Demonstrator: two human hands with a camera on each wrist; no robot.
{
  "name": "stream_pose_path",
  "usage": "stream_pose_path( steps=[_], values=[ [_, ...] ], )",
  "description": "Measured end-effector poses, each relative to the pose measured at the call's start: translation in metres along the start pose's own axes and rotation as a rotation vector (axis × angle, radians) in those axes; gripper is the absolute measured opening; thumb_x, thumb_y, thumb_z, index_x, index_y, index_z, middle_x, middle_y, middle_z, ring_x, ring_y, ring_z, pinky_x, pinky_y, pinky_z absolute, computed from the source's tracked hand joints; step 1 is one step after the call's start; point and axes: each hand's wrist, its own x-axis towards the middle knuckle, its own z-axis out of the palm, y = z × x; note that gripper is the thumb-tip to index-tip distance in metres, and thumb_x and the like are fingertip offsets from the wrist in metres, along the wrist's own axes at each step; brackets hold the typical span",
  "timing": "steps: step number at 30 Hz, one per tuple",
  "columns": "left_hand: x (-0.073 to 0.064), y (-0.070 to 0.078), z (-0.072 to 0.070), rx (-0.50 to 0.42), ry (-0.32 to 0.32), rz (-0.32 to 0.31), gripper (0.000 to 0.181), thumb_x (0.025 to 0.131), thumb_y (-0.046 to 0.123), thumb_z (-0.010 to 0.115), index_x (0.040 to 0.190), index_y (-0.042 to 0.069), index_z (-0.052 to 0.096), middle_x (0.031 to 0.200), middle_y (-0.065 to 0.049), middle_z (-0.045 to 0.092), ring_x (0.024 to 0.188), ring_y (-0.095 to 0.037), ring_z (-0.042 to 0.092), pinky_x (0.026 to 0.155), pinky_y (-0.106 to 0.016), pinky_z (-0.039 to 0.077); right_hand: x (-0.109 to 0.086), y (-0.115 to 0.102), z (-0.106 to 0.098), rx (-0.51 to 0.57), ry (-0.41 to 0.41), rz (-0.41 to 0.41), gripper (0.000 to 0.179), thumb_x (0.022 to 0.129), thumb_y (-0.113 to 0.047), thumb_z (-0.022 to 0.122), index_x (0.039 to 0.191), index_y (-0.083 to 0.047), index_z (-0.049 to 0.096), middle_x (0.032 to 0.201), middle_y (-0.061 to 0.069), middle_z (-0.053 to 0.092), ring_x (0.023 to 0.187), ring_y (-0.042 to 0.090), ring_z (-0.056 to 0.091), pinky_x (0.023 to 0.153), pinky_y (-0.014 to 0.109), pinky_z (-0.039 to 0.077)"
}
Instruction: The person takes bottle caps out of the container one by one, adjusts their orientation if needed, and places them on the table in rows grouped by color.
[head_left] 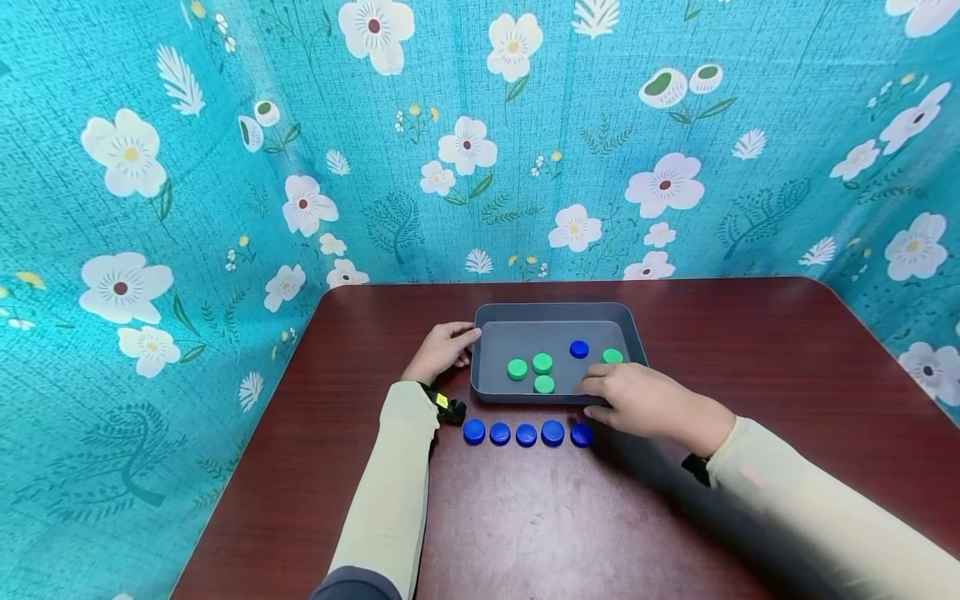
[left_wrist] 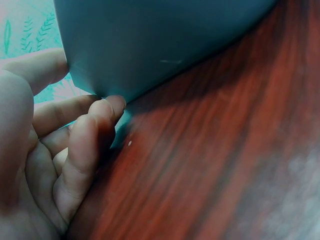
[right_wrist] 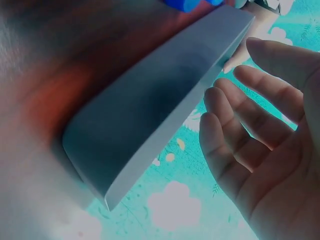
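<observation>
Head view: we log five blue caps (head_left: 527,435) rowed on the tabletop (head_left: 510,533), right hand (head_left: 641,400) empty, loosely spread at the tray (head_left: 525,399), left hand (head_left: 437,352) lightly touching its side; seemingly separating blues, next calling for a pinch on the inner blue cap (head_left: 579,348).

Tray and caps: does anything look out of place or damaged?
One blue cap sits in the tray with green caps, perhaps out of place: five blue caps lie in a row on the table. No damage shows.
</observation>
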Motion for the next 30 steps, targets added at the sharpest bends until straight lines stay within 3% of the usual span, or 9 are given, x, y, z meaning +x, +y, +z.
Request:
stream_pose_path(
  steps=[6, 17, 30],
  values=[
    [-0.001, 0.002, -0.001, 0.001, -0.003, -0.005, 0.049, 0.095, 0.040, 0.064, 0.135, 0.012, 0.060, 0.096, -0.008, 0.066, 0.070, -0.024, 0.064, 0.062, -0.033, 0.056, 0.006, 0.010, -0.005, -0.031, -0.018, 0.018, 0.025, 0.083, -0.018, 0.079, 0.105, -0.008, 0.074, 0.096, 0.001, 0.065, 0.083, 0.015, 0.064, 0.070, 0.033, 0.056],
    [0.002, -0.007, 0.002, -0.010, -0.006, 0.016, 0.053, 0.093, 0.045, 0.065, 0.134, 0.013, 0.060, 0.095, -0.008, 0.067, 0.069, -0.024, 0.063, 0.062, -0.034, 0.055, 0.018, 0.028, -0.010, -0.039, -0.064, 0.043, 0.030, 0.083, -0.016, 0.079, 0.111, -0.006, 0.073, 0.095, 0.006, 0.065, 0.079, 0.017, 0.065, 0.068, 0.034, 0.057],
    [0.003, -0.007, 0.001, -0.004, 0.001, 0.022, 0.055, 0.091, 0.048, 0.065, 0.134, 0.013, 0.061, 0.095, -0.008, 0.066, 0.068, -0.024, 0.063, 0.061, -0.034, 0.055, 0.032, 0.045, -0.009, -0.049, -0.107, 0.083, 0.033, 0.084, -0.018, 0.078, 0.114, -0.006, 0.072, 0.104, 0.010, 0.066, 0.094, 0.025, 0.065, 0.076, 0.041, 0.056]
  ],
)
